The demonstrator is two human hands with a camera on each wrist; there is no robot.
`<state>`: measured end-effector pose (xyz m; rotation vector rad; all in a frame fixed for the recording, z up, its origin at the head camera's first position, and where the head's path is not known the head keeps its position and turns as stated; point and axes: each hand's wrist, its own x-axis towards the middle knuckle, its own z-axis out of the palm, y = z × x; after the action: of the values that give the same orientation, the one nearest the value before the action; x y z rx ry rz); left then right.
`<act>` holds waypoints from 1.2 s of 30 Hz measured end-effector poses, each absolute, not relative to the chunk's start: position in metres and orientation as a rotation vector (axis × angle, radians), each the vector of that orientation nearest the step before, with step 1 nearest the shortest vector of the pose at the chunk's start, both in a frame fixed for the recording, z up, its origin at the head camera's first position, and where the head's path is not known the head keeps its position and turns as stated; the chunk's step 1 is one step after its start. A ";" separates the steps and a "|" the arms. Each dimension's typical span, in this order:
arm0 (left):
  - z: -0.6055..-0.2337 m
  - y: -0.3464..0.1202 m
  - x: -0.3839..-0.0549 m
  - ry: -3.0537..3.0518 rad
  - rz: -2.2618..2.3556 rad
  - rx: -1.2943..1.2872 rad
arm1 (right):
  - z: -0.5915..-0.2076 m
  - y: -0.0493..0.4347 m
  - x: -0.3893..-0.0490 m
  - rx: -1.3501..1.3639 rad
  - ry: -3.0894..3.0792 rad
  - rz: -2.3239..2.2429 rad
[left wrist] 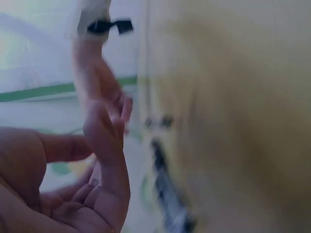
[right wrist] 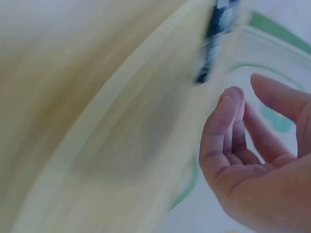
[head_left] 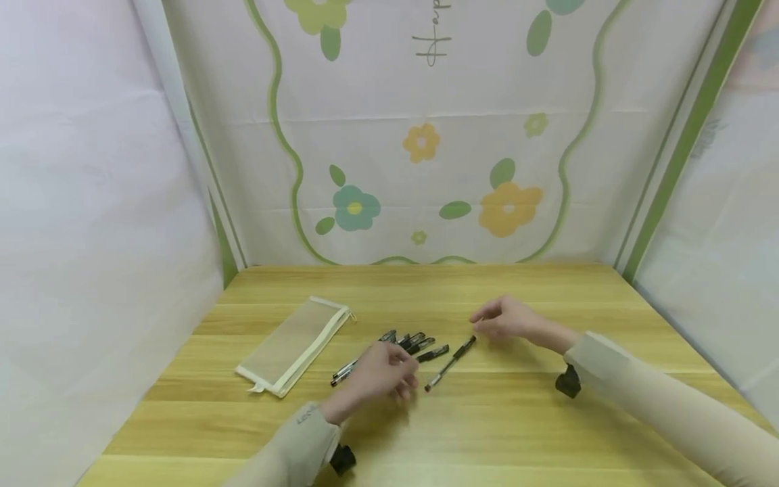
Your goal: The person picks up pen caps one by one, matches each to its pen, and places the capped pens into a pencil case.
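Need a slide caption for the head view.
Left hand partly hiding a cluster of pens, right hand near a lone pen, with a pale pouch on the left of the wooden table.

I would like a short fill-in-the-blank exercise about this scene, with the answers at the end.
1. In the head view, the pouch lies to the ____ of the pen cluster.
2. There, the separate pen lies ____ the left hand and the right hand.
3. The large flower at the lower right of the backdrop is ____.

Missing words: left; between; orange
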<state>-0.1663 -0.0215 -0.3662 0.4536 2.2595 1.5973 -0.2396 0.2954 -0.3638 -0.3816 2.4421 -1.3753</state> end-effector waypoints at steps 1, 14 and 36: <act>-0.361 -0.030 -0.171 2.362 1.552 0.543 | -0.361 0.294 -0.236 -0.380 2.440 -1.397; -0.322 -0.123 -0.217 3.035 0.612 0.717 | -0.357 0.267 -0.197 -0.363 2.260 -1.602; -0.353 -0.198 -0.243 2.698 1.080 0.528 | -0.365 0.271 -0.192 -0.404 2.171 -1.616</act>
<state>-0.2428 -0.1985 -0.3530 0.5281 2.6983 1.0801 -0.1923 0.2708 -0.3645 -0.4038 2.1706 -1.6157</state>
